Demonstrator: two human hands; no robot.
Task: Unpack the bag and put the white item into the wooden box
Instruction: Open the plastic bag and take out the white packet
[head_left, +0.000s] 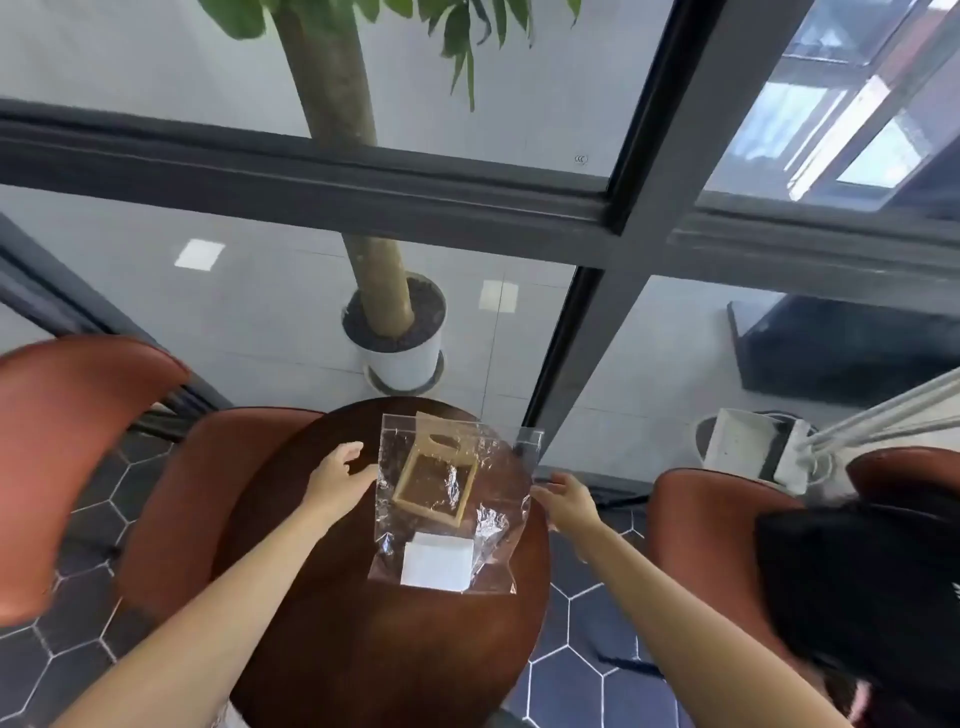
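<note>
Nothing is unpacked yet. The left hand reaches with relaxed fingers beside the clear bag on the surface; wooden box and white item remain inside; the right hand touches its right edge, fingers loose.

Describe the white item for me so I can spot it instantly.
Find the round dark wooden table between the two hands. On it lies a clear plastic bag; the white item is inside, at the end nearest the person. It is a flat, plain white rectangle, unlike the open tan wooden box beyond it.
</note>
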